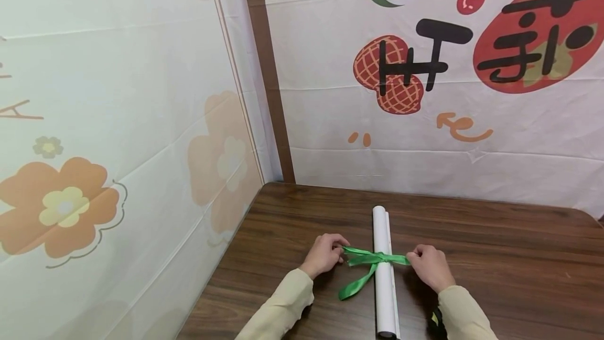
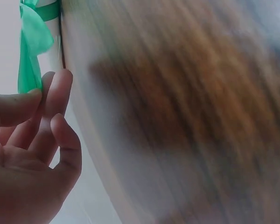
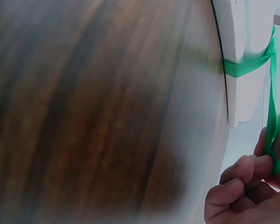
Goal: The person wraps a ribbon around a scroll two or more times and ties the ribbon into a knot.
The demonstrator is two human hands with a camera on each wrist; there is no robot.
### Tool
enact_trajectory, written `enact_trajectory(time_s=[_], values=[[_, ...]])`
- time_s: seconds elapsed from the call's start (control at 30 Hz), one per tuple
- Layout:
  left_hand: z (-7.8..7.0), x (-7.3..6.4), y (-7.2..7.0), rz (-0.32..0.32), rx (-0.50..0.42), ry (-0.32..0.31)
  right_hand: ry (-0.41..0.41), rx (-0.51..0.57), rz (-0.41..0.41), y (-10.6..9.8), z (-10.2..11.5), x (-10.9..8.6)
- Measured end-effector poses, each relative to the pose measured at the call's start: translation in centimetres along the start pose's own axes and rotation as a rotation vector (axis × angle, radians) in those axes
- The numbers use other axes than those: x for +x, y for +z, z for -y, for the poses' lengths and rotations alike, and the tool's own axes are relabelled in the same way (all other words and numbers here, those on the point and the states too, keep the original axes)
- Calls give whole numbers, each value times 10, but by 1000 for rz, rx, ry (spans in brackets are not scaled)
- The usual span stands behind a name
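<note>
A white paper roll (image 1: 383, 293) lies lengthwise on the brown wooden table, with a green ribbon (image 1: 377, 258) tied round its middle. To its left, my left hand (image 1: 324, 254) pinches one part of the ribbon between thumb and fingers. On the other side, my right hand (image 1: 430, 265) pinches a ribbon end and holds it out to the right. A loose tail of ribbon hangs toward the lower left. The left wrist view shows the ribbon (image 2: 30, 65) at the thumb tip. In the right wrist view the ribbon (image 3: 272, 107) runs down from the knot to the fingers.
The dark wood table (image 1: 519, 256) meets a printed white cloth wall (image 1: 325, 167) at the back and a flowered cloth (image 1: 155, 172) on the left. A small black and yellow object (image 1: 435, 319) shows beside the right sleeve.
</note>
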State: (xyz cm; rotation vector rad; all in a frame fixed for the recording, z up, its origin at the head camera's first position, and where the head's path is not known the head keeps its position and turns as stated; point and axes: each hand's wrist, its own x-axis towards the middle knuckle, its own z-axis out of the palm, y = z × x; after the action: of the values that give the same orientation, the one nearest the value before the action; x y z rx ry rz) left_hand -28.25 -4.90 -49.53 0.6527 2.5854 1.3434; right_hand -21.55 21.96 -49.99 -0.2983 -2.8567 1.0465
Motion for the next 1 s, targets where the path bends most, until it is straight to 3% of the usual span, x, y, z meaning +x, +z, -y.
enact_trajectory(time_s=[0.4,0.57,0.83,0.9,1.0], values=[[2,1,-2,60,-25,-17,8,6,-29,-5,-5,2],[-2,6,-1,74,-90,-39,33,131,59,-5,-5,2],[-10,11,2,56,-254,-206,69,414,151,-7,-4,2],[-9,13,4,53,-272,-227,86,447,157,-8,-3,2],[-10,14,5,44,-262,-219,44,403,171,-9,-2,3]])
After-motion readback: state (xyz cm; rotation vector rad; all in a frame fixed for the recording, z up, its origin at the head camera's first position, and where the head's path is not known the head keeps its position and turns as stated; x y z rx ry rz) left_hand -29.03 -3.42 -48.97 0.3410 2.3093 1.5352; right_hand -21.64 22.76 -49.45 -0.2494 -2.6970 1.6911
